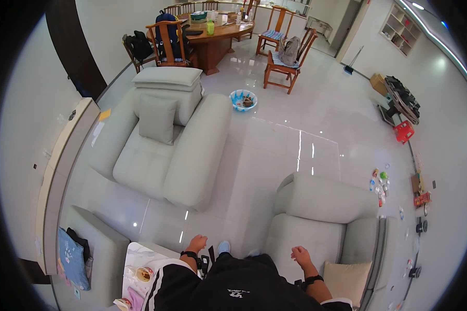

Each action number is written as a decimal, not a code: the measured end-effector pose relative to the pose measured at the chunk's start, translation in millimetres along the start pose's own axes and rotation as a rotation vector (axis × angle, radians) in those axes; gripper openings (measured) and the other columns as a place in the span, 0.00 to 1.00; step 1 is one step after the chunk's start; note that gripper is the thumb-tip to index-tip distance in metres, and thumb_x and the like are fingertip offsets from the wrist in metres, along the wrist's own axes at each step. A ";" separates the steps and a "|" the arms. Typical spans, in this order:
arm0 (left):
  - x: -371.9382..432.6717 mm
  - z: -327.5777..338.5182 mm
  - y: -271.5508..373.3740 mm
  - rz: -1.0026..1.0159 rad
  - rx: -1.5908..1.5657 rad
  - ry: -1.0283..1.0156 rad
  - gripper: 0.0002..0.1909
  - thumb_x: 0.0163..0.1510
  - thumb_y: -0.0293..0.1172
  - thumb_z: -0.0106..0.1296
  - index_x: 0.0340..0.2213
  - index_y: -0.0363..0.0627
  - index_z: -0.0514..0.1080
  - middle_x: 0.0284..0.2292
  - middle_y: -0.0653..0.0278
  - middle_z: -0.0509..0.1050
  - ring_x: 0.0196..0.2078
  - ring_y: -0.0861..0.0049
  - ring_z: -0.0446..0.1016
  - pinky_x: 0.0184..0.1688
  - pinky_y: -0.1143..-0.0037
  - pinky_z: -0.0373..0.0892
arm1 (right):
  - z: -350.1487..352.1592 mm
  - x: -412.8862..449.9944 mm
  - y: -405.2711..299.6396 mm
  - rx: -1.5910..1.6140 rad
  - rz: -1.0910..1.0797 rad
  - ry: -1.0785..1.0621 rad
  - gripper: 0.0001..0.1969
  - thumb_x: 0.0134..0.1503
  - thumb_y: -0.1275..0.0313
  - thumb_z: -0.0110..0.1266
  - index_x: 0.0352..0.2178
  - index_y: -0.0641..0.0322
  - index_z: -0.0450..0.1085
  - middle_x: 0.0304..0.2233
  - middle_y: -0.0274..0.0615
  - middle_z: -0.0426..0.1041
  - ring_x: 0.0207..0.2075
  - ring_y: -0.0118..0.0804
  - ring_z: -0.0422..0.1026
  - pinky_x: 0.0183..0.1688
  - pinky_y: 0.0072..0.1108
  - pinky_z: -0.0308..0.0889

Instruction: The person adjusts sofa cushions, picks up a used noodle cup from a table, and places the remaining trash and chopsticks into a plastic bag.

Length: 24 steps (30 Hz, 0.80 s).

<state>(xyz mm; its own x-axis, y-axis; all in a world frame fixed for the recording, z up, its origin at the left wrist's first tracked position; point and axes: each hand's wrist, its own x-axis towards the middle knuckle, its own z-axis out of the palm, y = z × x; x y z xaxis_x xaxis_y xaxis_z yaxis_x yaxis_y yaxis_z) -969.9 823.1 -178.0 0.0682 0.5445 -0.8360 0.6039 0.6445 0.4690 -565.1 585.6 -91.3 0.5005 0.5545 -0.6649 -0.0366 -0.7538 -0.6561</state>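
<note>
My left hand is held out in front of my body, beside the marble-patterned side table, with nothing in it and its fingers loosely curled. Over the seat of the right-hand grey sofa is my right hand, also bare, its fingers partly bent. Both wrists wear black straps. On the side table stand a cup with brown contents, a pink cloth and a second cup. A beige cushion lies by my right forearm.
Ahead stands a grey armchair with a cushion. A blue-white basin sits on the tiled floor, before wooden chairs and a round table. Bottles and a red stool are at right; a grey ottoman is at left.
</note>
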 end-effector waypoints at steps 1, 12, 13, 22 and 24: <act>11.8 1.1 7.0 0.080 0.050 0.017 0.17 0.45 0.41 0.41 0.28 0.37 0.67 0.20 0.59 0.71 0.21 0.73 0.70 0.24 0.73 0.65 | -1.4 14.3 -14.6 0.007 -0.028 -0.014 0.15 0.49 0.63 0.50 0.30 0.66 0.67 0.20 0.37 0.69 0.21 0.27 0.68 0.23 0.19 0.63; 26.2 33.8 63.6 0.152 -0.115 0.405 0.13 0.44 0.36 0.42 0.27 0.40 0.69 0.31 0.50 0.72 0.36 0.58 0.69 0.40 0.68 0.65 | -89.5 246.0 -48.5 -0.972 0.070 -0.675 0.10 0.49 0.66 0.46 0.27 0.62 0.64 0.16 0.41 0.67 0.14 0.36 0.66 0.14 0.24 0.62; 16.3 36.8 61.8 0.158 -0.119 0.452 0.11 0.43 0.33 0.42 0.27 0.41 0.69 0.33 0.49 0.71 0.39 0.56 0.68 0.42 0.66 0.64 | -88.9 273.0 -74.4 -1.315 -0.226 -0.823 0.09 0.49 0.66 0.46 0.26 0.61 0.64 0.16 0.41 0.66 0.13 0.35 0.65 0.14 0.24 0.61; -65.0 137.0 -14.2 -0.002 -0.453 1.004 0.11 0.38 0.24 0.42 0.28 0.46 0.70 0.30 0.51 0.71 0.39 0.56 0.68 0.42 0.69 0.64 | 67.1 423.6 -349.5 -0.820 -0.434 -0.599 0.09 0.39 0.79 0.48 0.27 0.61 0.64 0.12 0.37 0.63 0.10 0.29 0.61 0.09 0.19 0.57; -80.7 181.1 -36.9 -0.242 -0.663 0.984 0.12 0.39 0.22 0.41 0.28 0.45 0.71 0.29 0.52 0.72 0.37 0.56 0.69 0.41 0.68 0.65 | 122.2 416.4 -390.2 -0.736 -0.578 -0.565 0.09 0.40 0.78 0.48 0.28 0.60 0.64 0.13 0.37 0.64 0.11 0.28 0.62 0.10 0.18 0.57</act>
<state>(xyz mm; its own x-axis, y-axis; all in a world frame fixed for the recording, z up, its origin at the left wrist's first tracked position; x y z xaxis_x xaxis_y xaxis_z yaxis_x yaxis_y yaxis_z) -853.9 658.1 -179.4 -0.7973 0.3611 -0.4836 -0.0267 0.7794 0.6260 -448.1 1153.7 -155.8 -0.2003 0.8328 -0.5160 0.6967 -0.2492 -0.6727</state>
